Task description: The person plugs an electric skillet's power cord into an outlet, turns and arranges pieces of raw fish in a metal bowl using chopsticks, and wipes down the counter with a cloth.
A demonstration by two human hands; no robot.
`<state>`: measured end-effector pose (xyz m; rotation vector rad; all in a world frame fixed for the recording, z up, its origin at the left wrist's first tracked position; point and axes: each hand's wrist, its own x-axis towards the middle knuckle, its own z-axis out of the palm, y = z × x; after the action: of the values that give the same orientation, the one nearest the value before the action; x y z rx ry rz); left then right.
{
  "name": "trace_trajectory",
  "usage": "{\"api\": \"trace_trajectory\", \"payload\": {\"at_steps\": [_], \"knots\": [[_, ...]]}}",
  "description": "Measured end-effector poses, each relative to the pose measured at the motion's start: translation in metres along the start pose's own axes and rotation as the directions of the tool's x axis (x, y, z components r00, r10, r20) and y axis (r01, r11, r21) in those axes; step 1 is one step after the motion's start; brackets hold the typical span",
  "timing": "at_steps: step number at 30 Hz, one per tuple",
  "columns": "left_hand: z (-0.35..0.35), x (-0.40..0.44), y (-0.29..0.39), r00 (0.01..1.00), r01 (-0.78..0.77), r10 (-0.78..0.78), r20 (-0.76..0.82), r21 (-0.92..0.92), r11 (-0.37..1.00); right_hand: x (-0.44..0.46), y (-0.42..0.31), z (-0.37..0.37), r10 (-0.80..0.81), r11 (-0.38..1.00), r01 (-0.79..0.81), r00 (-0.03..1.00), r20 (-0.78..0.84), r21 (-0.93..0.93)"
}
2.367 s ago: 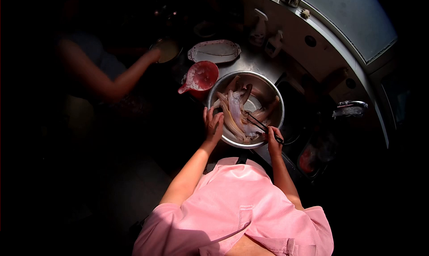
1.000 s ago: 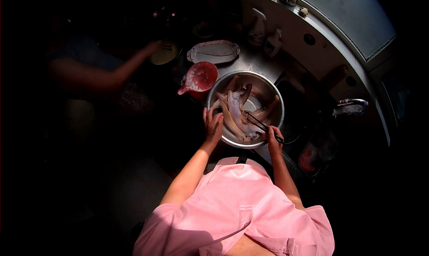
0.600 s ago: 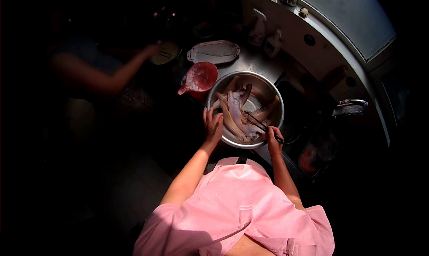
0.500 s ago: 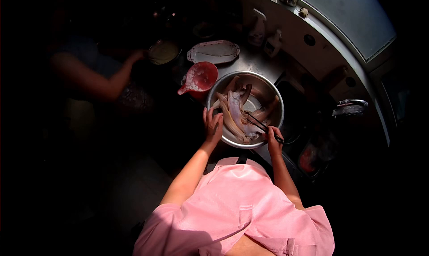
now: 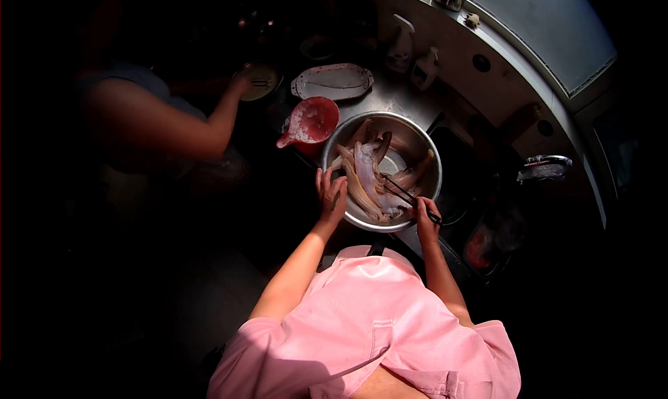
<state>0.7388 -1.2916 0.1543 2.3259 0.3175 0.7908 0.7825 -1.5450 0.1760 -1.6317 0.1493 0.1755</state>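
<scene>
A round metal basin [image 5: 436, 183] stands in front of me, with several long, pale pinkish strips of what looks like raw fish [image 5: 364, 169] inside. At its left rim is my left hand [image 5: 332, 196], its fingers curled over the edge. My right hand [image 5: 427, 212], by the lower right rim, is closed around a pair of dark chopsticks [image 5: 399, 190]. Their tips reach in among the strips; whether they pinch one is unclear.
A red strainer-like scoop [image 5: 314, 121] with white residue sits left of the basin. Behind it lies a patterned oblong dish [image 5: 332, 82]. Spray bottles [image 5: 401, 45] stand by the wall. At left, another person's arm [image 5: 174, 124] reaches to a round pan [image 5: 259, 82].
The other person's arm has shifted right and up, the hand now over the round pan. My hands, the chopsticks and the fish look almost unmoved.
</scene>
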Motion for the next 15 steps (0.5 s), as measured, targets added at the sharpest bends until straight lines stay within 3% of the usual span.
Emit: {"api": "trace_trajectory", "payload": {"at_steps": [15], "knots": [[0.002,-0.001,-0.002,1.0,-0.004,0.004,-0.003,0.018,1.0,0.002,0.006,-0.001,-0.019,1.0,0.019,1.0,0.002,-0.016]]}}
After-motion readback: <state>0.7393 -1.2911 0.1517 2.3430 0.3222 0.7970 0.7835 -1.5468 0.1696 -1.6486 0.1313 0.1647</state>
